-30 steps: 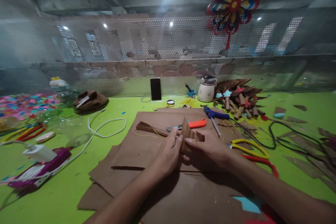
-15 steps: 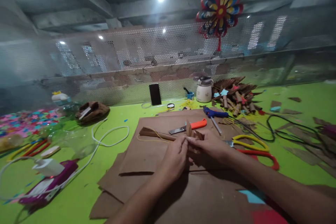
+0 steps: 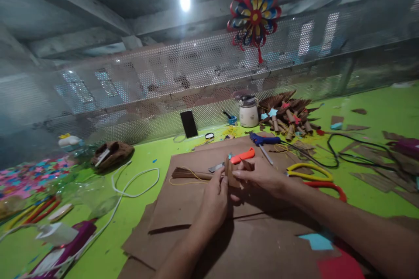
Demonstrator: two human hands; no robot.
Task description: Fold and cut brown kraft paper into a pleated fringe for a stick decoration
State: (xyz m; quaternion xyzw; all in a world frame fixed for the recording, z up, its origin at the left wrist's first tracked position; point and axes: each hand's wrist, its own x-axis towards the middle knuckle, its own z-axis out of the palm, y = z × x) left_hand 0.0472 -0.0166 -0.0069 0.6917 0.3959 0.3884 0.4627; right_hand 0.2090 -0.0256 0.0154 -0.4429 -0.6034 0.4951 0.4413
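Note:
Over the stacked brown paper sheets, my left hand pinches the near side of a small folded brown paper piece. My right hand grips the same piece from the right, fingers bent; part of the paper is hidden behind them. Just beyond lies a box cutter with an orange handle, its blade pointing left. To the left of my hands a pleated brown paper bundle rests on the sheets, a thin yellow string beside it.
A blue glue gun and scissors with yellow and red handles lie right. Behind stand a white jar, a phone and a paper-bundle pile. A white cable loops left near a purple power strip.
My hands have shifted slightly, and the paper piece between them is turned so a broader face shows. My right hand's fingers have spread a little. The whole view has tilted.

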